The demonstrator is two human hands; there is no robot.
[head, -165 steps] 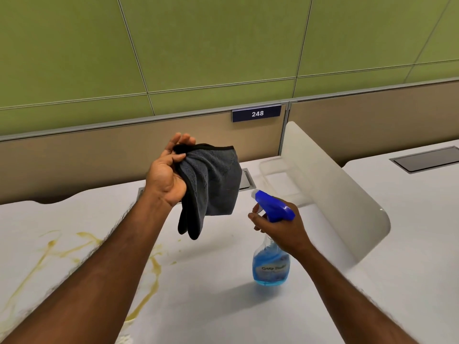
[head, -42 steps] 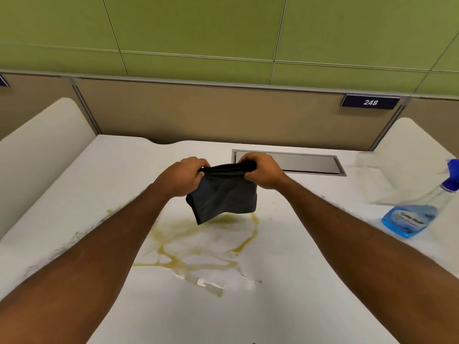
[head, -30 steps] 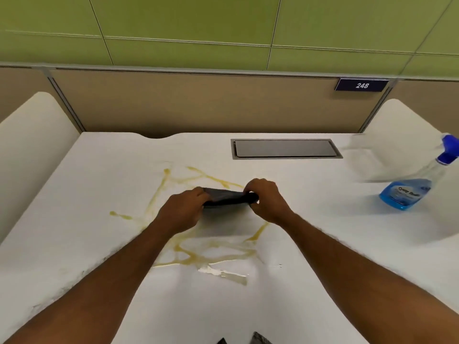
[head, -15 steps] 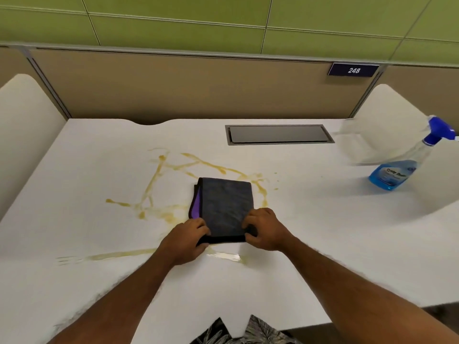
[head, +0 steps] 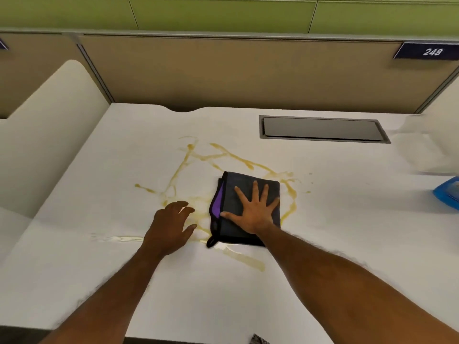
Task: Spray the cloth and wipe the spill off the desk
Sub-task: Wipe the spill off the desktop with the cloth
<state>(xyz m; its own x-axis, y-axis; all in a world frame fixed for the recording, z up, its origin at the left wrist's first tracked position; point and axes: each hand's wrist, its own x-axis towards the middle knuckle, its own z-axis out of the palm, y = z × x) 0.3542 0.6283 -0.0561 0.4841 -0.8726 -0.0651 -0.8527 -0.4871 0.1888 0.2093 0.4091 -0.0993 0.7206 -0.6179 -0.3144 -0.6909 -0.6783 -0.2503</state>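
A folded dark grey cloth (head: 232,192) with a purple inner edge lies flat on the white desk (head: 323,244), over the middle of a yellow-brown spill (head: 188,155). My right hand (head: 253,209) rests palm down on the cloth with the fingers spread. Left of the cloth, my left hand (head: 171,224) hovers just over the desk, fingers apart, holding nothing. Only the blue base of the spray bottle (head: 448,194) shows, at the right edge of the view.
A grey cable hatch (head: 323,129) is set into the desk at the back right. White curved dividers stand at the left (head: 49,120) and at the right. A tan partition with a "248" plate (head: 427,51) runs along the back.
Both hands held the cloth's near edge half a second ago. Now my left hand has let go and moved left, and my right hand lies flat on top of the cloth.
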